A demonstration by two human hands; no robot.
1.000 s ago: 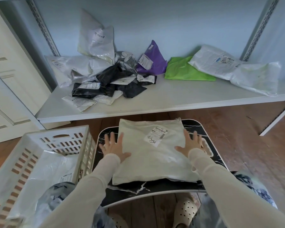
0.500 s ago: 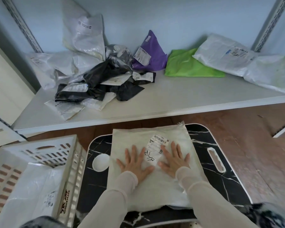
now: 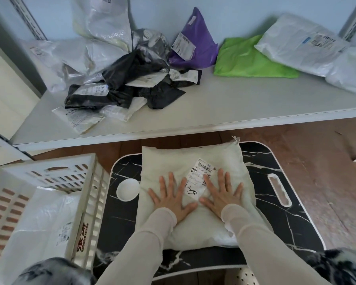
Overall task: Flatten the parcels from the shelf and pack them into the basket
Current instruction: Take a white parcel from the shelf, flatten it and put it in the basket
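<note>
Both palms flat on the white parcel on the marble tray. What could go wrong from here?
1. The left hand and right hand press the white parcel near its middle; its far end looks puffed, so air may only shift there instead of escaping.
2. The right hand overlaps the label; sliding outward might crease or peel it.
3. What supports the tray is hidden; heavy pressing could tip it.
</note>
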